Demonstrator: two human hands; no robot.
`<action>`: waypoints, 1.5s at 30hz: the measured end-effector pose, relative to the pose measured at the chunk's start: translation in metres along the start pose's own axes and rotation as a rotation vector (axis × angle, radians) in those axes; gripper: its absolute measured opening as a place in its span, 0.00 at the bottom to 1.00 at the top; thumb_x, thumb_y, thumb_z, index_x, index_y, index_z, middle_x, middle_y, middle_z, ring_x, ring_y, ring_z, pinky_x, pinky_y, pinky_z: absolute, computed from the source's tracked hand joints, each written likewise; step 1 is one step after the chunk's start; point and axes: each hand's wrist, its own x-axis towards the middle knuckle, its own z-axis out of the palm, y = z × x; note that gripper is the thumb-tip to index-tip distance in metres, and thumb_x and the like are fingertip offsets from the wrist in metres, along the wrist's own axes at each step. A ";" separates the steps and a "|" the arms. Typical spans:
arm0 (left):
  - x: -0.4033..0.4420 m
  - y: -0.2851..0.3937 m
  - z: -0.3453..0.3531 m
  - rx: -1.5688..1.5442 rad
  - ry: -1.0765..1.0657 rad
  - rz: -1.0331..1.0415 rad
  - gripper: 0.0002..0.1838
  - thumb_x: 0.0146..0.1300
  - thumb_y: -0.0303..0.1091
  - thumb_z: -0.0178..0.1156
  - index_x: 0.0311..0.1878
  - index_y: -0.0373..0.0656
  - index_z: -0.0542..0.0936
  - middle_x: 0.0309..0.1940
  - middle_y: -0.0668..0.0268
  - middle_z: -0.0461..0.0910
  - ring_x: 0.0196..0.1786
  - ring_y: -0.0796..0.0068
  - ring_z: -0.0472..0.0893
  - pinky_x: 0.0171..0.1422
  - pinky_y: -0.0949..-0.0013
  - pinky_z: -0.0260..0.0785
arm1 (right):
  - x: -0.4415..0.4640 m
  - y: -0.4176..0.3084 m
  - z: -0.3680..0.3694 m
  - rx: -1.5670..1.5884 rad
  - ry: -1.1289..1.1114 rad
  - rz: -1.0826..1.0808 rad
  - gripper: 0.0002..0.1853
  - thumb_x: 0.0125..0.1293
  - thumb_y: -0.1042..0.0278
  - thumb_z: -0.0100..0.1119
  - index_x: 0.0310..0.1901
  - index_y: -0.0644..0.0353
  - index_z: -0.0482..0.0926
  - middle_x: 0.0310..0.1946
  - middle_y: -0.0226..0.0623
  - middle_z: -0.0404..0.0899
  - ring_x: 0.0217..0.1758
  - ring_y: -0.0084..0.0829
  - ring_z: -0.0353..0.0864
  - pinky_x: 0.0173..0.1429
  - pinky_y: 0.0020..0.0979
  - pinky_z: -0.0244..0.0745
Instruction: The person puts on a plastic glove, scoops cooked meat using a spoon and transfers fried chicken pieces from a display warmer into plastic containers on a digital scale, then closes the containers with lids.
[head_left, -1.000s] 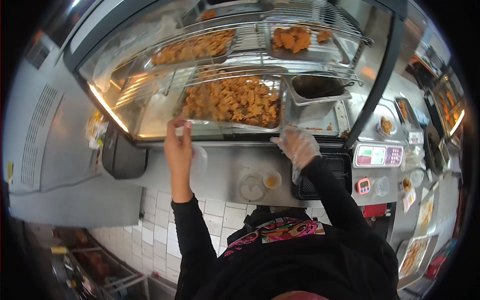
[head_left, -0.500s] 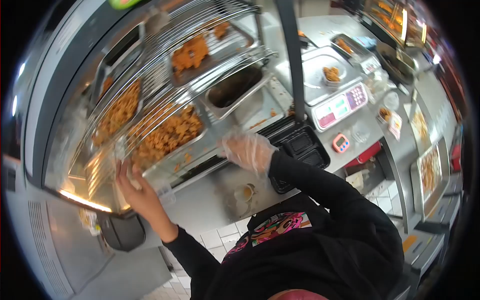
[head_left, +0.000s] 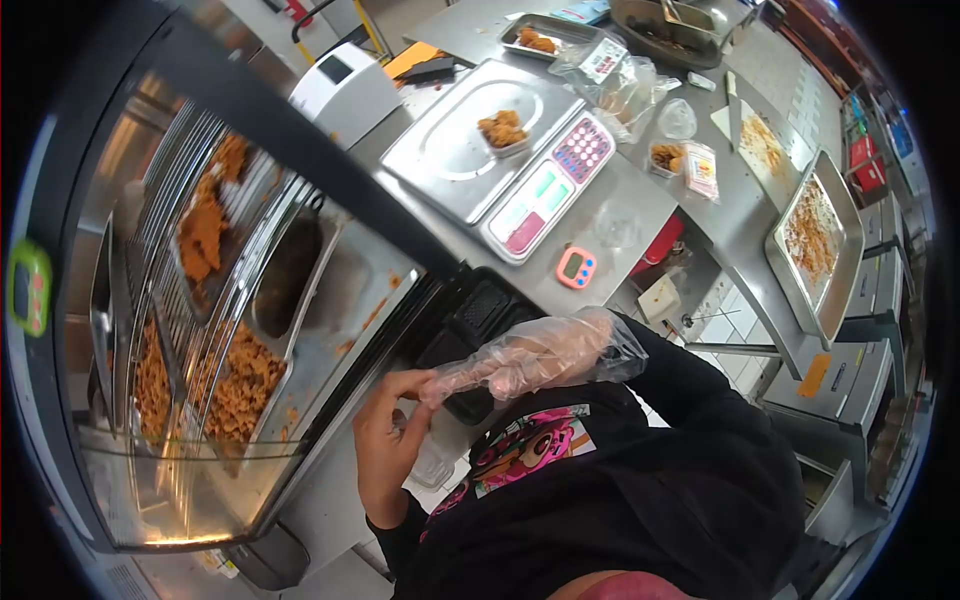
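Observation:
My right hand (head_left: 550, 355) wears a loose clear plastic glove and reaches left across my front, over a black compartment tray (head_left: 470, 330). The bare fingers of my left hand (head_left: 392, 435) pinch the glove's fingertip end. Just below my left hand are a clear plastic cup or lid (head_left: 432, 465) on the counter's edge. Left of both hands, the glass display case (head_left: 300, 450) holds fried pieces (head_left: 240, 385) in a metal tray and a larger fried piece (head_left: 203, 230) on the upper rack.
Beyond the hands stand a scale (head_left: 480, 140) bearing a small cup of fried food (head_left: 502, 130), an orange-pink timer (head_left: 576, 268) and a white machine (head_left: 345, 90). Further right are a knife (head_left: 733, 108), a large metal tray (head_left: 815, 245) and a small packet (head_left: 701, 170).
The view has swung right toward the scale. My left hand has left the display case's front and now grips the glove's fingertips on my right hand.

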 end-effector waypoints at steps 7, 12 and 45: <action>0.048 0.002 0.054 -0.233 -0.044 0.012 0.05 0.62 0.18 0.58 0.40 0.33 0.77 0.35 0.61 0.80 0.32 0.77 0.81 0.33 0.77 0.70 | -0.056 0.003 -0.043 0.206 0.063 0.094 0.36 0.70 0.35 0.42 0.73 0.48 0.59 0.71 0.41 0.61 0.66 0.35 0.66 0.58 0.36 0.72; 0.082 0.016 0.101 -0.352 -0.029 -0.026 0.04 0.63 0.17 0.56 0.40 0.33 0.76 0.34 0.60 0.78 0.30 0.76 0.80 0.34 0.76 0.71 | -0.097 -0.012 -0.067 0.290 0.119 -0.062 0.36 0.71 0.35 0.42 0.72 0.52 0.60 0.71 0.42 0.60 0.71 0.38 0.60 0.61 0.41 0.70; 0.140 0.021 0.182 -0.570 0.322 -0.241 0.06 0.71 0.30 0.52 0.46 0.38 0.71 0.36 0.63 0.79 0.18 0.86 0.71 0.19 0.82 0.62 | -0.240 -0.020 -0.173 -0.058 1.000 0.101 0.26 0.67 0.67 0.59 0.66 0.56 0.67 0.43 0.33 0.83 0.45 0.21 0.81 0.48 0.24 0.74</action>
